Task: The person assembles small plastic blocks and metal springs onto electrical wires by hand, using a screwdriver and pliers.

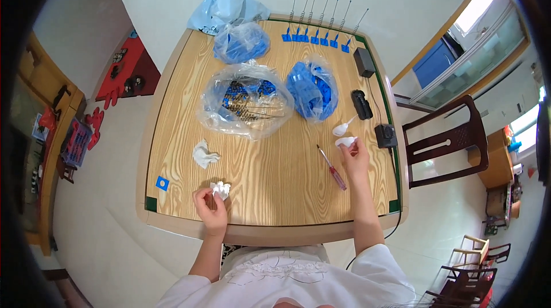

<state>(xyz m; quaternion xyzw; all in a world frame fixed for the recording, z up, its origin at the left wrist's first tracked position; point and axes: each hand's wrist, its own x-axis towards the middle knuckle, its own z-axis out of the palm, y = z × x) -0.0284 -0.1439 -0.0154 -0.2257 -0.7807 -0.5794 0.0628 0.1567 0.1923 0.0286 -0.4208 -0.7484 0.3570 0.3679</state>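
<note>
Now both forearms come up from the near edge of the table (172, 153), bare past short white sleeves. Left hand (209, 204) sits close to the near edge, fingers curled in and pinched on a small white wad (220, 189) that pokes out just above the fingertips. Right hand (356, 156) reaches further out, wrist straight, fingers closed on a small white piece (346, 141) held at its top. Just beyond that hand lies a white spoon-shaped bit (342, 129), close but apart from it. Beside the right hand, toward the left one, a red-handled screwdriver (333, 168) lies slanted on the wood. Up and outward from the left hand rests a crumpled white tissue (204, 154), and outside the left hand, near the table's edge, a small blue square tag (162, 183). Far ahead of both hands, packages: a big clear bag (244, 100) with blue parts and wire springs, a blue-filled bag (313, 90) beside it ahead of the right hand, a smaller blue-filled bag (241, 41) beyond, and a pale blue sack (221, 4) at the far edge. A row of blue tags on thin rods (318, 35) lines the far side. Outside the right hand sit black boxes (363, 104) with cables.
</note>
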